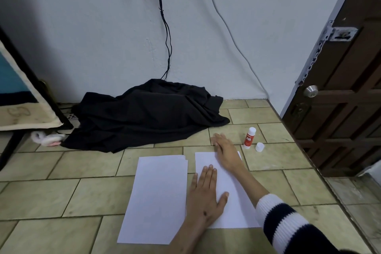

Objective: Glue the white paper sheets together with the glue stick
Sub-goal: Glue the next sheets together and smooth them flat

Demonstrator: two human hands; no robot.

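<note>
Two lots of white paper lie side by side on the tiled floor. The left stack [158, 198] holds several sheets with slightly offset corners. My left hand [206, 196] lies flat, fingers spread, on the lower left part of the right sheet [233, 200]. My right hand [225, 150] rests flat over that sheet's far right corner, fingertips reaching onto the tile. A red and white glue stick [249, 137] stands upright, uncapped, just right of my right hand. Its white cap [259, 147] sits on the floor beside it.
A heap of black cloth [144, 115] lies against the wall beyond the papers, with black cables hanging down to it. A dark wooden door [340, 99] stands at the right. A bed frame and mattress edge [24, 109] fill the left side.
</note>
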